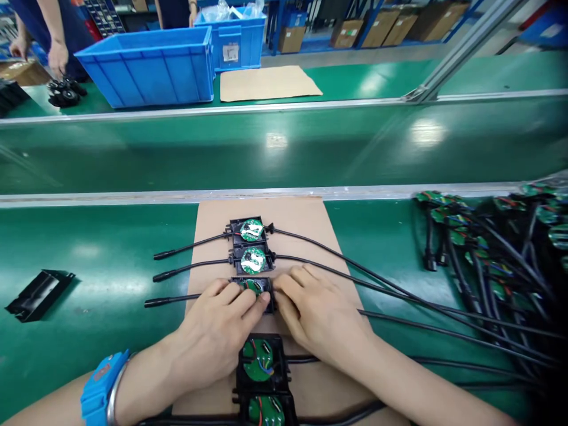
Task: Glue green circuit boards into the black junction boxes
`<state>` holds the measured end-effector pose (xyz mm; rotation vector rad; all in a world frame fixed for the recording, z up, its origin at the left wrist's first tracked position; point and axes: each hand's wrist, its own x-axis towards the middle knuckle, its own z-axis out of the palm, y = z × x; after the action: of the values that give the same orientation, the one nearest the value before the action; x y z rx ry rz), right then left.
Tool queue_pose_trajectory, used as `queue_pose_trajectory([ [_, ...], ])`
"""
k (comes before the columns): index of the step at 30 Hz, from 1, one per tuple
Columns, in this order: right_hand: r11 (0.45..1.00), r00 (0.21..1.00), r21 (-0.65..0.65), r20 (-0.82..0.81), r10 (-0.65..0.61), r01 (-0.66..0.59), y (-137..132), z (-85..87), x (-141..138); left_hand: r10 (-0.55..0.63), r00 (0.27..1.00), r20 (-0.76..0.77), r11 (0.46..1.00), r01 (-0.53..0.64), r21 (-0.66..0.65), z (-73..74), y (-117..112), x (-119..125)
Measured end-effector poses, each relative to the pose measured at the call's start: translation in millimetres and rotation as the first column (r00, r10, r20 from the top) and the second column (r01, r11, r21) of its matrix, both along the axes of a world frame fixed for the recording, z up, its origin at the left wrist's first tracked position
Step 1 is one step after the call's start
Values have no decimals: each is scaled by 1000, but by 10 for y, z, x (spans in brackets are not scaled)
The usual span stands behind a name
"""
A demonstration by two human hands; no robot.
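Observation:
A black plastic housing (pixel 236 284) with a round green circuit board (pixel 254 286) lies on a cardboard sheet. My left hand (pixel 217 328) is closed over it, thumb pressed at its right end. My right hand (pixel 317 310) has curled fingers at the housing's right side, where a black cable (pixel 399 318) enters; the fingers hide the exact grip. Above are two similar housings with boards, an upper one (pixel 251 229) and a lower one (pixel 252 260), each with cables on both sides. Nearer me lie two more, one (pixel 260 360) partly beside my left wrist, one (pixel 266 411) cut off by the frame.
A loose black housing (pixel 41 294) lies at left on the green table. Many wired boards (pixel 497 254) are heaped at right. Beyond a metal rail (pixel 284 193) stand blue bins (pixel 155 71) and a flat cardboard piece (pixel 268 83). A co-worker's hands (pixel 57 58) show at top left.

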<state>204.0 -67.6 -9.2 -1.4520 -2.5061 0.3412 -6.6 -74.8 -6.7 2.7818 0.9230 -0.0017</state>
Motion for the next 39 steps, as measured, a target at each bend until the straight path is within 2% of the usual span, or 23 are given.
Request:
queue_pose_trajectory([
  [3,995,987,-7,-132,95,-97,41,-85,6,-24,1000,-13,999,25,46,60,15,50],
  [5,993,978,-29,-179,103,-110,53,-105,23,-43,999,-2,996,43,75,106,29,55],
  [9,968,967,-165,-203,156,-190,112,28,122,-18,990,139,1000,15,18,179,81,-39],
  [10,964,966,-176,-204,161,-198,151,71,153,23,979,202,1000,-26,12,181,115,-78],
  [12,984,975,-110,-190,115,-137,260,115,204,148,943,299,985,-166,35,150,219,-157],
  [14,1000,987,-13,-158,18,-21,381,86,232,281,914,292,949,-311,61,81,356,-223],
  [16,999,990,4,-137,-38,39,461,17,237,336,916,220,933,-355,53,3,478,-271],
  [18,999,987,-22,-156,-46,43,468,-23,231,339,917,212,938,-347,-1,-42,541,-303],
  [20,1000,980,-16,-197,-11,9,413,13,224,369,891,263,929,-360,-84,-24,538,-324],
  [22,1000,977,4,-212,25,-25,339,116,218,411,866,286,909,-367,-195,54,496,-332],
  [25,998,984,47,-168,58,-50,261,303,210,421,857,296,883,-313,-351,209,431,-324],
  [29,993,993,34,-34,111,-110,205,472,207,426,850,310,856,-268,-442,314,385,-302],
  [32,989,986,3,79,149,-150,184,535,172,390,874,289,876,-256,-408,294,377,-288],
  [35,986,969,19,188,161,-168,224,557,83,351,910,222,915,-283,-288,241,413,-263],
  [39,992,950,-32,286,125,-121,356,557,-60,325,936,135,940,-305,-152,195,516,-203],
])
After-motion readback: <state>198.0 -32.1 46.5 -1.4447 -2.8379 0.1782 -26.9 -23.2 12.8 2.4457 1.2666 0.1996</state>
